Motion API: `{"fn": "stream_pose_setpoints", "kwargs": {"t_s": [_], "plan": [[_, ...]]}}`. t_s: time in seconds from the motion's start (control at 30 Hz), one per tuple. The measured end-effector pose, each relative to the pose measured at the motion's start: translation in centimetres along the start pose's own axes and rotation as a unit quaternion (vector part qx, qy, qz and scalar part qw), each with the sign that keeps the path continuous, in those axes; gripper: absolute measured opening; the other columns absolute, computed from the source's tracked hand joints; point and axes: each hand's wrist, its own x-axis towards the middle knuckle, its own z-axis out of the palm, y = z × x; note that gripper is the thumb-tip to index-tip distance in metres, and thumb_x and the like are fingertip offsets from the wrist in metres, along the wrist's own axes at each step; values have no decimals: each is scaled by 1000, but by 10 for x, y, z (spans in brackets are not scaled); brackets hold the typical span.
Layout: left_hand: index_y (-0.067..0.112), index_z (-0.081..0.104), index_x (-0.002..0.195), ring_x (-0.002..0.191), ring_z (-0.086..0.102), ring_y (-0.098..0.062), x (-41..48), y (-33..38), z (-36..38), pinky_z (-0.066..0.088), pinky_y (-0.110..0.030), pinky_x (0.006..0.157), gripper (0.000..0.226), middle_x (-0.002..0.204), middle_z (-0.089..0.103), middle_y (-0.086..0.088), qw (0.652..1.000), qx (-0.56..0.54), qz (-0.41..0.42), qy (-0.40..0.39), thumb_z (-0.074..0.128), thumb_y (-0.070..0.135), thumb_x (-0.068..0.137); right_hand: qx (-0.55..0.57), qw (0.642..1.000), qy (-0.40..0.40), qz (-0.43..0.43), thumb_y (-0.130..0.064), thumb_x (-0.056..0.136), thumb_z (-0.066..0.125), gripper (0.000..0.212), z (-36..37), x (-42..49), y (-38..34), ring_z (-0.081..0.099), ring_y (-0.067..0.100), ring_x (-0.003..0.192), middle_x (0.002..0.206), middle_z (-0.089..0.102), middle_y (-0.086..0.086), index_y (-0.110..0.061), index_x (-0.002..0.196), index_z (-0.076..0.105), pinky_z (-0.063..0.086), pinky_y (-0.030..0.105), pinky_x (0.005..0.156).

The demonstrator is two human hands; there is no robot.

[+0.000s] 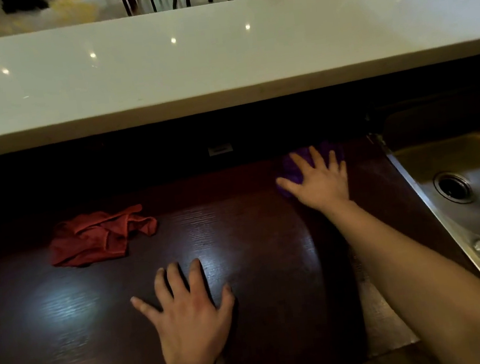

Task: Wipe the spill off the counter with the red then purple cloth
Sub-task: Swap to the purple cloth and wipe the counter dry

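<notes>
A crumpled red cloth [100, 236] lies loose on the dark wooden counter [240, 242], left of centre, with no hand on it. My right hand [318, 179] is stretched to the back right of the counter and presses flat, fingers spread, on a purple cloth [292, 164] that shows around the fingers. My left hand [188, 312] rests flat on the bare counter near the front, fingers apart, holding nothing. A spill cannot be made out on the glossy dark surface.
A steel sink [476, 198] with a drain is set into the counter at the right. A raised white bar top [217, 57] runs across the back, with chair legs beyond it. A small wall socket [220, 149] sits below the bar top.
</notes>
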Motion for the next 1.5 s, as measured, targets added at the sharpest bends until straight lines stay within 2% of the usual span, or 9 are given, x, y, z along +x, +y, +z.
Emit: {"fn": "stream_pose_setpoints", "kwargs": {"t_s": [0.2,0.33,0.43,0.57,0.77,0.97,1.17,1.33,1.5], "plan": [[19,53,130,132,36,-40,-2,1,-7,16,-80,102,66,136,47,-19,1000,-16,-8,-5,42,59,80,-24,978,-12,-206,-85,76,29,77,22,-58,-95,14,42,147,162,23,-2,-51,145,28,11,57,118],[19,54,131,134,35,-39,-4,-1,-8,15,-79,103,63,136,48,-20,999,-30,-12,-6,39,55,81,-12,943,-2,-333,-76,86,32,63,38,-124,-61,13,32,149,162,22,-8,-53,145,25,12,51,120],[20,54,131,135,34,-39,-2,-1,-10,15,-79,104,62,137,48,-20,999,-38,-9,-14,38,54,82,-43,960,19,-276,-75,89,24,62,29,-123,16,18,30,149,162,22,-8,-53,146,23,18,50,120],[19,55,132,136,34,-40,-2,0,-9,15,-80,103,66,138,48,-20,999,-35,-9,-26,37,56,80,-50,998,27,-41,-84,78,18,76,10,-87,91,19,37,147,163,21,0,-53,147,21,18,54,118],[16,57,128,134,36,-42,-1,1,-4,12,-81,102,67,136,48,-22,999,-39,-4,-7,42,56,77,-1,995,46,84,-94,70,24,91,-4,7,83,11,42,147,163,16,7,-48,148,21,10,54,119],[16,55,129,133,35,-44,0,0,-1,14,-82,101,67,136,47,-23,1000,-14,3,-13,42,57,78,-7,999,30,39,-90,71,27,88,-6,38,41,16,43,145,160,25,9,-45,147,29,15,53,118],[16,56,129,132,37,-43,-2,2,-9,17,-81,100,64,134,48,-22,1000,-16,2,-17,39,55,80,-15,982,20,-189,-79,82,33,70,18,-59,-50,19,39,146,161,27,0,-49,146,31,15,50,120],[18,57,130,134,37,-41,-3,0,-11,16,-79,103,61,135,49,-20,999,-36,0,-12,37,52,82,-24,930,-4,-366,-77,86,35,66,36,-138,-33,9,28,151,164,16,-8,-56,147,19,11,46,120],[18,56,128,133,37,-40,-2,0,-7,15,-79,104,58,134,48,-19,999,-36,4,2,40,50,82,-27,971,17,-238,-83,79,32,75,19,-67,-51,12,34,149,163,17,-4,-53,146,23,10,49,121]]}}
